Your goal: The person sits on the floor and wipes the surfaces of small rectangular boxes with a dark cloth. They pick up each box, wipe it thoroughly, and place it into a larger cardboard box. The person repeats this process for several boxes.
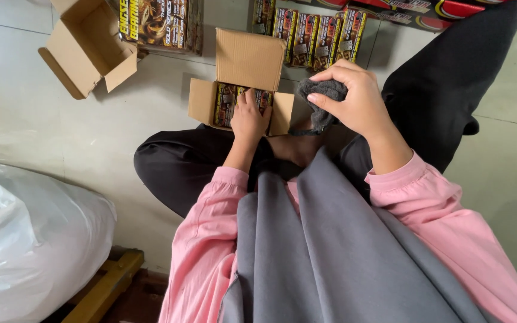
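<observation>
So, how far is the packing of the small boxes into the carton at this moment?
Done: the open carton on the floor already holds printed small boxes. In hand: the left hand rests on those boxes inside the carton, and the right hand grips a dark grey cloth. Left: a row of similar boxes stands behind, unpacked, the carton flaps are open, and a second carton lies open.

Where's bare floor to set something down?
Bare pale tile floor between the empty open cardboard box, white plastic sack and black-trousered knee; also far right. Crowded: printed cartons behind the small open box under the left hand.
</observation>
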